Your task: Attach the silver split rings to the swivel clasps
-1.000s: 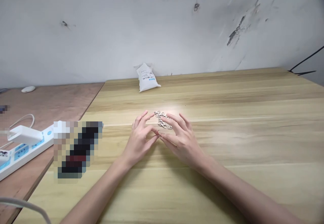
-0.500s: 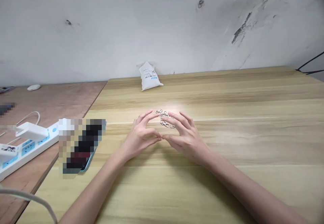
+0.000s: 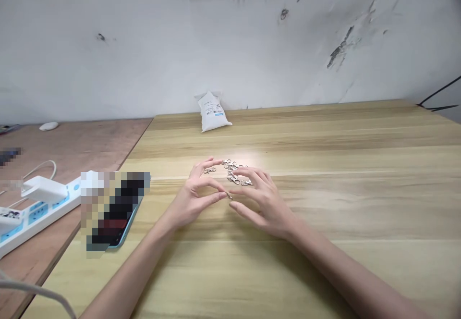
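A small pile of silver metal clasps lies on the light wooden table. One single clasp lies apart, just left of the pile, beside my left hand's raised fingertips. My left hand pinches a small metal piece between thumb and finger. My right hand rests to the right of it with fingers stretched out and apart. Its fingertips touch the near edge of the pile, and its thumb is a little away from the pinched piece.
A small white packet stands at the table's far edge by the wall. A phone, partly blurred out, lies at the left edge. On the neighbouring brown table are a white power strip with a charger and cables.
My hands, pinched together before, have parted slightly. One clasp now lies separate to the left of the pile. My right fingers have spread flatter over the pile.
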Available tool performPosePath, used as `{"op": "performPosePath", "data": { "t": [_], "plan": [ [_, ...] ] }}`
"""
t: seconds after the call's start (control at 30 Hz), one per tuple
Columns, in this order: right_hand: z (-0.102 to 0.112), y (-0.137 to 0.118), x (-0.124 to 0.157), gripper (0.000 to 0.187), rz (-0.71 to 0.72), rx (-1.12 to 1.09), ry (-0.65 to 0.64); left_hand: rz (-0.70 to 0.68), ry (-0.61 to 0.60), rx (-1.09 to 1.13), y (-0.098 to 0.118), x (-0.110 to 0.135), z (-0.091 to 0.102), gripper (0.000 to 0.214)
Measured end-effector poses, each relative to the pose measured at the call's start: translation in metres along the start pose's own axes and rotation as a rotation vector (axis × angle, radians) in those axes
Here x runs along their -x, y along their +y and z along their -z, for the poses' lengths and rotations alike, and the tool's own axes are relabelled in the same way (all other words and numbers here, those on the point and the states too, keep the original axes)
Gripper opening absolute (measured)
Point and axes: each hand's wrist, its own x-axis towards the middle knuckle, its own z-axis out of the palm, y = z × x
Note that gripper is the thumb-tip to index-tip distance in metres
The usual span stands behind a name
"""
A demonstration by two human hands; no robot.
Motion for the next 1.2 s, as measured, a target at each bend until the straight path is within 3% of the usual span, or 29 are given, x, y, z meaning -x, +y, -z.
{"op": "performPosePath", "data": {
  "t": [0.23,0.43,0.63,0.83,1.03,1.2],
  "plan": [
    [0.009,-0.003,-0.001,0.027,-0.074,-0.23,-0.204,-0.034,-0.031,0.082,0.0,0.0,-0.004,0.005],
    [0.013,-0.004,0.0,0.02,-0.093,-0.21,-0.228,-0.085,-0.009,-0.062,0.003,0.0,-0.004,0.005],
    [0.005,0.006,-0.001,0.016,0.022,0.013,-0.178,-0.339,-0.016,-0.446,0.002,-0.001,-0.01,0.008],
    [-0.007,0.01,0.002,0.017,0.074,0.201,-0.165,-0.419,0.005,-0.607,-0.006,-0.001,-0.017,0.008],
    [0.003,0.009,0.001,0.017,0.06,0.108,-0.206,-0.414,0.058,-0.488,-0.001,-0.001,-0.012,0.009],
    [0.004,0.011,0.0,0.014,0.068,0.036,-0.219,-0.308,0.011,-0.346,0.0,-0.001,-0.01,0.005]
  ]
}}
